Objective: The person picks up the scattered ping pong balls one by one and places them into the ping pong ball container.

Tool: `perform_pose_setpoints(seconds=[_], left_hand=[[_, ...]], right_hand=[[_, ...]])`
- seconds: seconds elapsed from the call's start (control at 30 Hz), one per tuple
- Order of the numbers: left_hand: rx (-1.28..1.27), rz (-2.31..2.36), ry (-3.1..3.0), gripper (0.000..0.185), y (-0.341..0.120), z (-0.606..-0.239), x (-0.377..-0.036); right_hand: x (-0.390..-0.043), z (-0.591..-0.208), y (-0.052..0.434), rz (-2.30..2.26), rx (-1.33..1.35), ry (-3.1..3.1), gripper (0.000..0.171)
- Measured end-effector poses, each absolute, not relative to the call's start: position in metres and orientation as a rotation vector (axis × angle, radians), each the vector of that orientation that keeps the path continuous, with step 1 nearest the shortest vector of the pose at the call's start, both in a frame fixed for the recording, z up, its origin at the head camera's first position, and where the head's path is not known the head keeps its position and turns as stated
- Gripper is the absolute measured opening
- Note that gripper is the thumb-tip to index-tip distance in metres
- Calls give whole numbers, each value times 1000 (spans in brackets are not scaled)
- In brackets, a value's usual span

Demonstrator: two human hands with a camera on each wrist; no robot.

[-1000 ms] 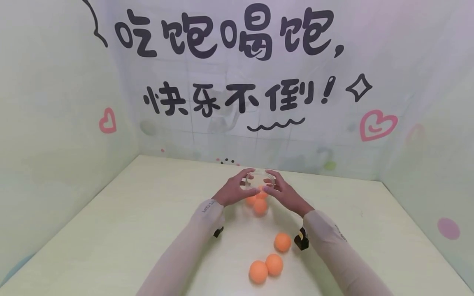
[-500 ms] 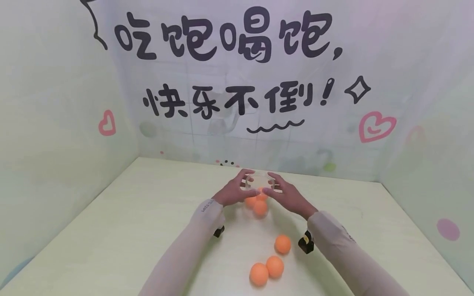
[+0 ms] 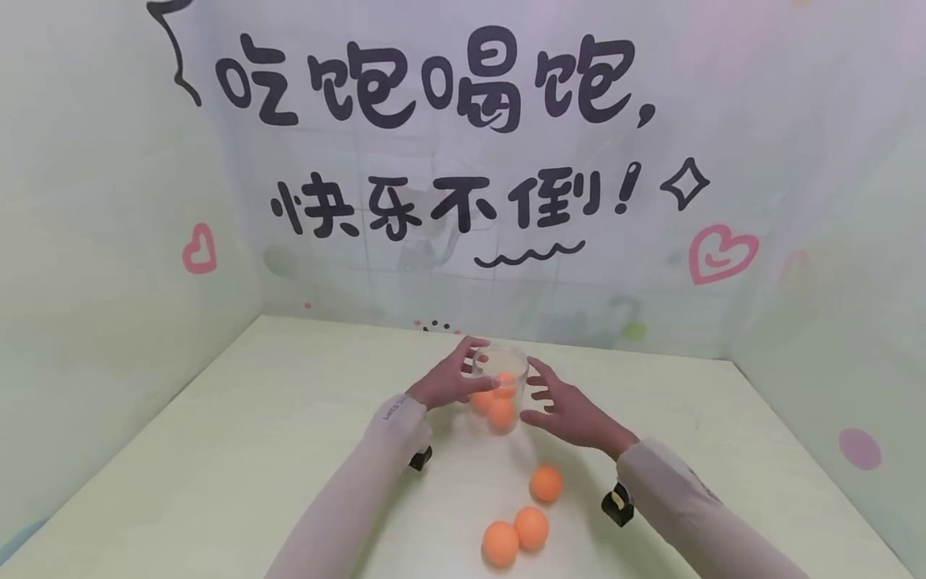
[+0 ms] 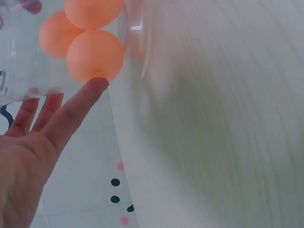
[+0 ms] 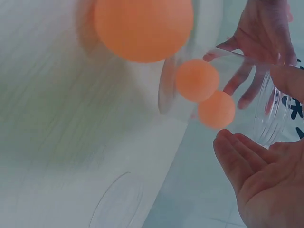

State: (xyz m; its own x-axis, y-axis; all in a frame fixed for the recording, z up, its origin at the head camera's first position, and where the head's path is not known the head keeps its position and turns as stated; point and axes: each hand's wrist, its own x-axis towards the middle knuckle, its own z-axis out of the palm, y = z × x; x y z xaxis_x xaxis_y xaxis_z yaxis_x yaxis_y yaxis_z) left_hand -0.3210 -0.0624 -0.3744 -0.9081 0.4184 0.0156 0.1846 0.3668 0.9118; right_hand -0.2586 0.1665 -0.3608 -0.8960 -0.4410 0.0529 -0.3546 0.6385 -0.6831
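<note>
**Your left hand steadies the clear cup of orange balls**

Your left hand rests against the left side of a clear plastic cup that stands upright on the pale table, toward the back wall. Its fingers are nearly straight and lie along the cup's wall; in the left wrist view the fingertips touch the plastic just below the balls. Your right hand sits just beside the cup on its right, released, fingers spread and relaxed, with a small gap showing between them and the cup wall.

Inside the cup you have 3 orange balls, bunched together near the bottom. 3 more orange balls lie loose on the table in front of the cup: 1 alone close to your right forearm, and a touching pair nearer to you.
</note>
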Motion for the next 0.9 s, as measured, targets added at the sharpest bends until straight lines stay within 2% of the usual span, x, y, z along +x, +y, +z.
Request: perform_pose_setpoints(seconds=[0.23, 0.63, 0.9], left_hand=[[586, 1577, 2397, 67, -62, -376, -321], [605, 1605, 2332, 69, -60, -378, -324], [622, 1628, 2336, 67, -64, -380, -321]], right_hand=[[-243, -361, 177, -995, -821, 2705, 82], [-217, -361, 188, -795, -886, 2681, 64], [-204, -370, 186, -626, -1034, 2674, 46]])
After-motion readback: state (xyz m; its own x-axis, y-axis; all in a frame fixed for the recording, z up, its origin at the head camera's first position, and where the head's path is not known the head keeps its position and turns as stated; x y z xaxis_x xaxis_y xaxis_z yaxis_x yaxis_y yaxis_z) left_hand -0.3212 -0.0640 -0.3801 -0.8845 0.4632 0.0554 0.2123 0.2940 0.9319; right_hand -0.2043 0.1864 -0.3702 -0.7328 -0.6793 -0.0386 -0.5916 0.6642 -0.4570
